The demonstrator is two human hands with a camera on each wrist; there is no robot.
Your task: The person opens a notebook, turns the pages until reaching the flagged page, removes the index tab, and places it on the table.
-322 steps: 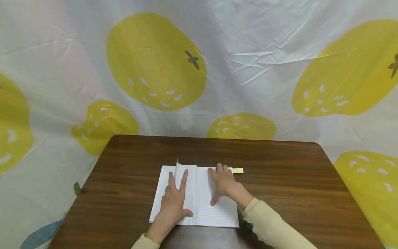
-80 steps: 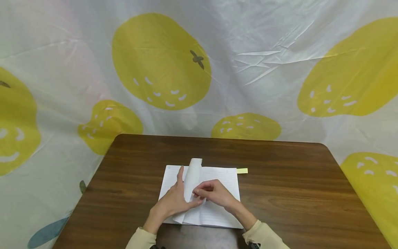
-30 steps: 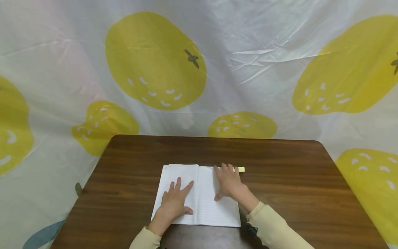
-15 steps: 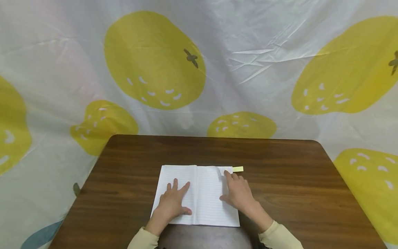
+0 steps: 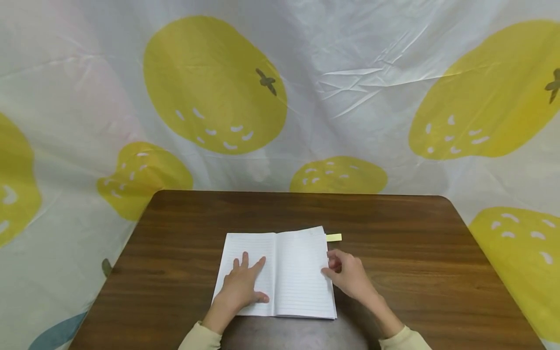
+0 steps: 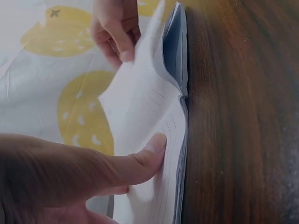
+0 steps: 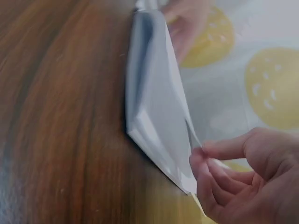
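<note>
On the table, near its front edge, notebook lies open, lined pages up. Right hand at the right page's outer edge, thumb and fingers curled, pinching the top sheet; sheet lifted slightly off the stack, far corner raised. Right wrist view shows the pinch close up: fingertips closed on the page edge, stack of pages below with a gap under the lifted sheet. Left hand flat on the left page, fingers straight and spread a bit, thumb out toward the spine, pressing the page down. Left wrist view: thumb lies on the paper, right hand's fingers visible at the far page edge. Yellow tab sticks out from the notebook's far right corner, lying on the wood. Both sleeves pale yellow, at the bottom of the head view. Behind the table, white sheet with big yellow fruit prints, wrinkled, hangs as backdrop and drapes down both sides.
</note>
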